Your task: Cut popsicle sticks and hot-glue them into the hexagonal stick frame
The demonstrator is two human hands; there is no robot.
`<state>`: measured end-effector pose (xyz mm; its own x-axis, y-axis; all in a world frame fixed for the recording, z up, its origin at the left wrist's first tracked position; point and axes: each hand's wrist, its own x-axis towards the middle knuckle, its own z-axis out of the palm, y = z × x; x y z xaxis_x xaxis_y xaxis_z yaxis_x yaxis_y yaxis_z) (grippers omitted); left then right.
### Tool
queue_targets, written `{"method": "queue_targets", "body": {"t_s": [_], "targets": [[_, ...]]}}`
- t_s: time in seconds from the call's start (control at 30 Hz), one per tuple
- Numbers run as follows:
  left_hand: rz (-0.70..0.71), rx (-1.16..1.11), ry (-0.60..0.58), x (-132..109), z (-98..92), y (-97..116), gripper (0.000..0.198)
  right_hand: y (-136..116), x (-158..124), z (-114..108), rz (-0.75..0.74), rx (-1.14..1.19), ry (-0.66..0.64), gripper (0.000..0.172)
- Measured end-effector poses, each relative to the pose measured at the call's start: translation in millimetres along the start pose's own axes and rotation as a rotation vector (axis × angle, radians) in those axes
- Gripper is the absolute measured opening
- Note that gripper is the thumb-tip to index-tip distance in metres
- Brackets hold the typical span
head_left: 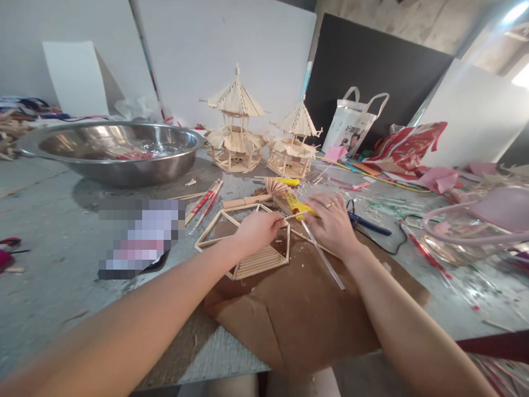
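Note:
My left hand (259,230) pinches the end of a thin wooden stick (294,215) above a hexagonal frame of pale sticks (201,241). One front section of the frame is filled with a row of sticks. Closed round the handle of a yellow glue gun (294,205) is my right hand (334,223). A clear glue stick (324,256) sticks out of the gun's back end, towards me. Whether my right fingers also touch the wooden stick, I cannot tell. The frame rests on a brown sheet (314,309).
Two stick-built pavilions (236,118) (295,138) stand behind. A steel basin (119,149) is at the left, a phone (144,237) nearer me. A blue-handled tool (370,224), a black cord (394,251) and a pink-rimmed clear container (463,242) lie right.

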<state>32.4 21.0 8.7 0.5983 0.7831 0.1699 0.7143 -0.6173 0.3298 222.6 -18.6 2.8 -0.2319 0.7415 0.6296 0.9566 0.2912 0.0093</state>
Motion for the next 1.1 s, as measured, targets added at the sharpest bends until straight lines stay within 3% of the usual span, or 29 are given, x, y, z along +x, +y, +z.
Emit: {"method": "queue_targets", "body": {"t_s": [0.07,0.2,0.53,0.97,1.1], "targets": [[0.019,0.039,-0.002,-1,0.8,1,0.035,-11,0,1,-0.088,0.016,-0.085,0.032],[0.042,0.083,0.001,-2,2.4,2,0.036,-16,0,4,-0.085,0.007,-0.188,0.034],[0.061,0.099,-0.029,-1,-7.4,2,0.035,-23,0,-1,-0.053,-0.06,-0.215,0.037],[-0.068,0.224,-0.041,-3,-10.0,9,0.031,-30,0,-6,0.097,-0.14,-0.243,0.037],[-0.095,0.073,-0.057,1,-12.2,0,0.029,-18,1,-3,0.142,-0.143,-0.267,0.037]]}}
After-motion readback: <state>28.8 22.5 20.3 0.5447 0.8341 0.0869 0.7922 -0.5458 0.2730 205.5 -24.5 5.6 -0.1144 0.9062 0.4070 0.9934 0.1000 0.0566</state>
